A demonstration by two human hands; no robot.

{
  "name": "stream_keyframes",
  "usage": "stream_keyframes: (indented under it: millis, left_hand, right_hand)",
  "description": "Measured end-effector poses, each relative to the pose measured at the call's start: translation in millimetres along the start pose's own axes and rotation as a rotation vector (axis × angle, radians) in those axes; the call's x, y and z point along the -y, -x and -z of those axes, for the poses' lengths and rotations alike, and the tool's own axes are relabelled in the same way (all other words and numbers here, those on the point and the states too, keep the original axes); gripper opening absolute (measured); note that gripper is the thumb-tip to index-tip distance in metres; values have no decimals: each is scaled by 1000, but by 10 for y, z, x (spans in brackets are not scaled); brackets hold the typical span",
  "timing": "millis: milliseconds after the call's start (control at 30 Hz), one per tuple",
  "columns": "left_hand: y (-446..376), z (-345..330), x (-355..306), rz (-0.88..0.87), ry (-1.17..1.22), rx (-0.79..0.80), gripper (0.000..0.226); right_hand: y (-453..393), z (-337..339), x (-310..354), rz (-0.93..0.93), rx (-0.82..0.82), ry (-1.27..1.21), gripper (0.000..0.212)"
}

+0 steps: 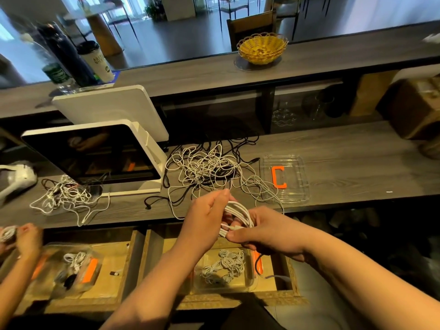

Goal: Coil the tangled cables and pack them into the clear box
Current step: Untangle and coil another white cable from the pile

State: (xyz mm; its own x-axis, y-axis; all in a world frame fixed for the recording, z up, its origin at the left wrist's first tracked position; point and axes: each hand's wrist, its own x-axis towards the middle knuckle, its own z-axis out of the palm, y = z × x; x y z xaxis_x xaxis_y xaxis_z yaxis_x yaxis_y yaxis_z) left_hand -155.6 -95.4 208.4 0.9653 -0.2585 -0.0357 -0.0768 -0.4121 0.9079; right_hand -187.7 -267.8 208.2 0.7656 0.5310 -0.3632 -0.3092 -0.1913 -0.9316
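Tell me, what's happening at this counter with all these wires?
A person is winding a white cable into loops between the left hand and right hand. A tangled pile of white and black cables waits on the grey wooden counter. Below, a clear plastic box already holds some coiled bundles.

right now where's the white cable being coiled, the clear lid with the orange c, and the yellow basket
white cable (238, 214), head view, on the looped strands between the hands
clear lid (298, 177), head view, on its bare right side
yellow basket (262, 49), head view, on its woven front wall
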Motion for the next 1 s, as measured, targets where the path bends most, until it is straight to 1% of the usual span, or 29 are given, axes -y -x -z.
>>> stream_keyframes:
  millis: [67, 167, 233, 267, 367, 433, 533, 600, 700, 767, 833, 933, 1000]
  left_hand:
    - [54, 40, 22, 4, -73, 6, 61]
    - [106, 91, 49, -53, -157, -55, 80]
    - [122, 104, 41, -62, -146, -105, 76]
    - [139, 104, 28, -41, -108, -129, 71]
    - [189, 105, -11, 91, 68, -177, 55]
    - [199, 114, 1, 185, 161, -209, 52]
    - [184, 95, 5, 235, 271, -281, 50]
    - [184, 46, 8, 256, 298, -380, 50]
    - [170, -40, 8, 303, 336, -586, 51]
    - [146, -91, 0, 289, 345, -682, 51]
    - [120, -134, -29, 218, 312, -732, 53]
    - [70, -171, -89, 54, 222, -731, 53]
    - [2, -179, -78, -3, 143, -718, 54]
  right_hand:
    - [-4, -13, -1, 3, 4, 43, 15]
    - [-12, -16, 0, 24, 13, 71, 19]
    - [-34, -17, -10, 55, 7, 106, 32]
    - [-44, -15, -11, 79, -27, 116, 38]
    - [-51, 21, 31, 181, -203, 94, 45]
    - [-51, 61, 43, 244, -281, 47, 44]
    - [-66, 35, 9, 280, -293, 50, 28]
    - [-94, -57, -42, 291, -301, 105, 24]
    - [-122, -206, -84, 278, -336, 240, 31]
    - [-136, -274, -82, 269, -335, 338, 29]
    - [-129, -306, -66, 274, -357, 407, 28]
    - [-97, -303, -29, 305, -415, 482, 26]
    - [-82, -284, 9, 309, -421, 573, 30]
